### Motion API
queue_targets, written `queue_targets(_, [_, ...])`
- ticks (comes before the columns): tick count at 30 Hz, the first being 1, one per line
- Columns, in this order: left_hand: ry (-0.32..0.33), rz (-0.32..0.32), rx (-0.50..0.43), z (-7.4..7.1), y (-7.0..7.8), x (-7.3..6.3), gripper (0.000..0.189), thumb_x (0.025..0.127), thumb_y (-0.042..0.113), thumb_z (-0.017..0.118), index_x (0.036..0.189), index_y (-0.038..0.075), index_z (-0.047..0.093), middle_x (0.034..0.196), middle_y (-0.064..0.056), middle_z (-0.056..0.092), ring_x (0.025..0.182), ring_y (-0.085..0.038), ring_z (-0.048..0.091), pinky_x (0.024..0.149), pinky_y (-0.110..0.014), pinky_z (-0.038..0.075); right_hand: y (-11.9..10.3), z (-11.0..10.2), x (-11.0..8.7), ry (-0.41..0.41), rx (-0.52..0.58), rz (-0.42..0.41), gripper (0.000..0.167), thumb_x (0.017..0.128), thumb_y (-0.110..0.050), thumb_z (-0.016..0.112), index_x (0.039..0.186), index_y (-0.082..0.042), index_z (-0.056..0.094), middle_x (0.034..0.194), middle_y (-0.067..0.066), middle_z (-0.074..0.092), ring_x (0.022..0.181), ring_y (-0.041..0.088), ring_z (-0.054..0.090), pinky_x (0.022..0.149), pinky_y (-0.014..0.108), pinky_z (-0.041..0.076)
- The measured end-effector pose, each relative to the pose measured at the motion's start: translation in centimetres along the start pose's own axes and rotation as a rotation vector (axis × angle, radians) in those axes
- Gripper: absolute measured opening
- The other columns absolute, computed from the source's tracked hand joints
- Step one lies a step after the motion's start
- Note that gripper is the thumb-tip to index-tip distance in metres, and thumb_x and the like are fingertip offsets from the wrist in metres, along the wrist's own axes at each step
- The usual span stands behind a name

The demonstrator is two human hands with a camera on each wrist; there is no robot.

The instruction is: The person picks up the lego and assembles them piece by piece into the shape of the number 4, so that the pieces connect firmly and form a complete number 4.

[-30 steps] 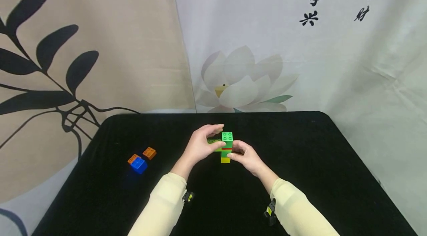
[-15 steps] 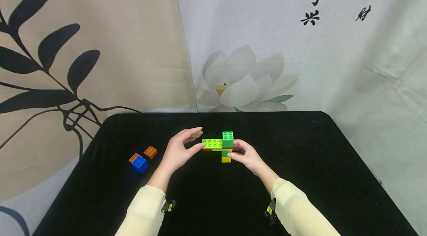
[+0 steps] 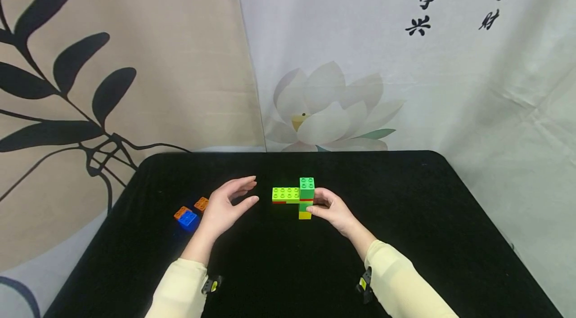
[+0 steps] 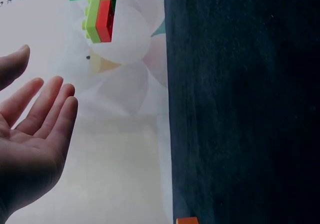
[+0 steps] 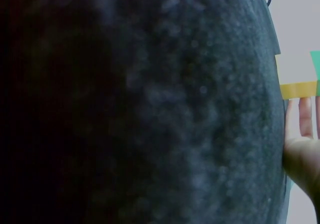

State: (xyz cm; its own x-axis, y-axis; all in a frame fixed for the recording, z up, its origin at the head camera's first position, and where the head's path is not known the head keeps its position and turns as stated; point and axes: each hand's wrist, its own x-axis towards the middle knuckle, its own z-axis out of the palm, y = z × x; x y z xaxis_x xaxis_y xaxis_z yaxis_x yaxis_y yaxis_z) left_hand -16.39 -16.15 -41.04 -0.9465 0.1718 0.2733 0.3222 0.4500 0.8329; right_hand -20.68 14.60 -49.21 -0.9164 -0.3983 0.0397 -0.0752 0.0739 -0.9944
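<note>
My right hand (image 3: 333,211) grips a stack of toy building bricks from its right side, thumb at the near face and fingers behind. The stack has a green brick (image 3: 307,187) on top, a thin red layer below it, then another green brick and a yellow brick (image 3: 304,215) at the base. A long lime brick (image 3: 285,193) juts out to the left, with a red brick (image 4: 104,20) under its free end in the left wrist view. My left hand (image 3: 226,209) is held left of the stack, apart from it, fingers and thumb spread around nothing.
On the left of the black table (image 3: 405,258) lie a blue brick (image 3: 188,220) and an orange brick (image 3: 181,212) beside it. Another orange brick (image 3: 201,203) sits farther back, partly behind the left hand. A printed cloth (image 3: 342,33) hangs behind the table.
My left hand has left the lime brick and moved left toward the loose bricks, leaving the lime brick in plain view. The right hand and the stack have stayed in place.
</note>
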Motion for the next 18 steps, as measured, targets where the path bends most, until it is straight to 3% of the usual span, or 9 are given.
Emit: queue_targets(18, [0.003, -0.040, -0.010, -0.77, -0.94, -0.94, 0.042, 0.094, 0.023, 0.070, 0.133, 0.012, 0.060, 0.127, -0.009, 0.064, 0.117, -0.027, 0.060, 0.101, -0.050, 0.046, 0.07, -0.05, 0.04, -0.006, 0.000, -0.001, 0.043, 0.091, -0.008, 0.072, 0.130, 0.000, 0.055, 0.126, 0.016, 0.062, 0.115, 0.030, 0.056, 0.096, 0.039, 0.050])
